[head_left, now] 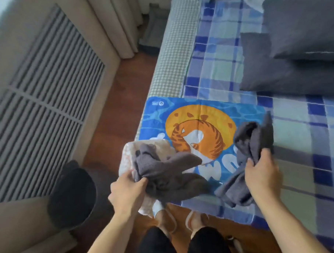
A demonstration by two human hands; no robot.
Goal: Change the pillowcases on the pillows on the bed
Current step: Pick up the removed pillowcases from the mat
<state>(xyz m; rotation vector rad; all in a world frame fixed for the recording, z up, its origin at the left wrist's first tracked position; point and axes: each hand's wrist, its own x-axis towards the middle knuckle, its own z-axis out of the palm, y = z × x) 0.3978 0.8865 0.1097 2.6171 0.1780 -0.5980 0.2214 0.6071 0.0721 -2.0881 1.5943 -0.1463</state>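
The grey pillowcase (pixel 170 176) lay bunched at the bed (pixel 297 159) edge, apparently half on a pale pillow (pixel 127 156), left hand (pixel 127 191) and right hand (pixel 262 172) each clenching a gathered end; uneven pulling could drag the pillow floorward.

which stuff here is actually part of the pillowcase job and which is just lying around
Part of the job:
- grey fleecy pillowcase, gripped by left hand and right hand
- pale patterned pillow at the bed edge
- blue pillow with orange tiger print
- two dark grey pillows

Just lying about:
- blue checked bedsheet
- slatted radiator cover
- beige curtains
- dark round stool
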